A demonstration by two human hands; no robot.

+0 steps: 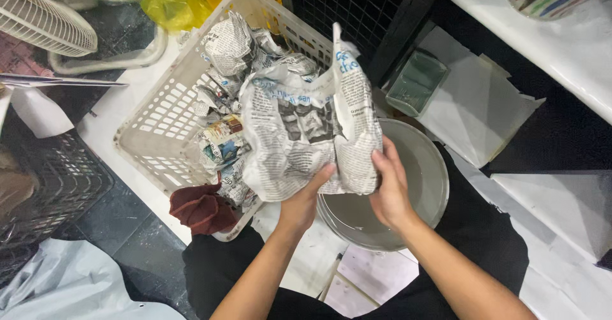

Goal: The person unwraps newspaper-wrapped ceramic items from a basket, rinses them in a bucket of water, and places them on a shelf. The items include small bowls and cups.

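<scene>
Both hands grip one crumpled newspaper-wrapped bundle (306,129), held up over the near right corner of a white plastic laundry-style basket (150,125). The left hand (303,202) clasps the bundle's lower edge from beneath, thumb pressed up against the paper, fingers hidden behind it. The right hand (389,189) closes on the bundle's right lower flap, fingers curled over the paper's edge and pinching it against the palm. What the paper encloses cannot be told; the wrapping stands loose and partly opened at the top, with one tall fold rising near the basket's far right rim. Directly under the right hand, and touching the bundle's lower right, lies a stack of grey round plates (421,186), resting on the person's lap or just before it; the exact support is hidden. Inside the basket lie further newspaper-wrapped pieces (233,46), packed against the far and right walls, with a colour-printed wrapped piece (223,141) toward the near side. A dark red cloth (201,208) hangs over the basket's near corner. Beyond the plates, to the right, a small square green-grey dish (417,81) sits on sheets of plain white paper (475,113). At the top left corner a white fan guard (41,17) shows; a dark mesh basket (57,180) stands at the left edge, and a yellow plastic bag (169,4) lies behind the white basket.
</scene>
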